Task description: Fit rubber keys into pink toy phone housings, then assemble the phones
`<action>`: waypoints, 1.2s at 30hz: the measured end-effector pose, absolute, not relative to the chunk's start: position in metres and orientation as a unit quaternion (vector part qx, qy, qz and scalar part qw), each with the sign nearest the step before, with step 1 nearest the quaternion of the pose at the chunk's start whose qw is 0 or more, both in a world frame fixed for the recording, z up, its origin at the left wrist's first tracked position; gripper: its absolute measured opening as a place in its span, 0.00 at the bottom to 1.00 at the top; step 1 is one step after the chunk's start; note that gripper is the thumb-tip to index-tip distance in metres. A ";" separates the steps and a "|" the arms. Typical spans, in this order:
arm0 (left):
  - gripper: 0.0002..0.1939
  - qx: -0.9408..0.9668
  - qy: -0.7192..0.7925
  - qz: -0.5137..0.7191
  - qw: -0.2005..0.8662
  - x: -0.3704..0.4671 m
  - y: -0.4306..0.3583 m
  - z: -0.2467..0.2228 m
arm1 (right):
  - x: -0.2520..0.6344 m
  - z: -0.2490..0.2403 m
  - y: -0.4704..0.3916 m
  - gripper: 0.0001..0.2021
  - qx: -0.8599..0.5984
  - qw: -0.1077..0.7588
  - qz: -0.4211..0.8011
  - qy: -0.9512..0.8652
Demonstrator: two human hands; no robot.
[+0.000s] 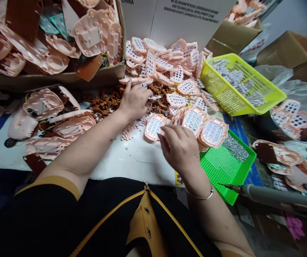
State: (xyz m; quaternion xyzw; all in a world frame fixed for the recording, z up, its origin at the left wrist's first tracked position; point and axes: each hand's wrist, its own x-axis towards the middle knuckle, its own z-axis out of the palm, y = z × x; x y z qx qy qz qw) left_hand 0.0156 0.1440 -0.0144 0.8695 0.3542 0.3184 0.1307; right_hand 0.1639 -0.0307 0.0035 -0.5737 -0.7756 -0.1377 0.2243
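My left hand [135, 100] reaches over a heap of small brown plastic parts [105, 103], its fingers curled. A small whitish piece [156, 97] shows by its fingertips; whether they grip it is unclear. Just beyond lies a pink shell panel [135, 81] seen edge-on. My right hand [181, 146] is closed, with thumb and fingertips at the right edge of a pink keypad panel [155, 125] lying face up on the white work surface. Small pink round bits [128, 132] are scattered to the left of that panel. Stacked keypad panels [213, 132] stand beyond my right hand.
A carton of pink shells [99, 73] stands back left, with more shells [43, 103] before it. A panel pile [164, 60] leans at the back. Right are a yellow basket [223, 96] of white pieces, a green tray [214, 175] of screws and a pointed grey tool [266, 194].
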 end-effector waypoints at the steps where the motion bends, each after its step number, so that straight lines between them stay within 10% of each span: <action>1: 0.18 0.855 0.372 0.341 0.119 0.012 0.144 -0.014 | 0.169 0.011 -0.025 0.10 -0.582 0.233 -0.142 -0.766; 14: 0.20 0.841 0.491 0.230 0.013 -0.001 0.139 0.003 | 0.114 -0.005 -0.012 0.15 -0.586 -0.107 -0.075 -0.800; 36: 0.21 0.870 0.450 0.200 -0.017 -0.005 0.118 -0.004 | 0.139 -0.021 -0.017 0.16 -0.637 -0.060 -0.093 -0.763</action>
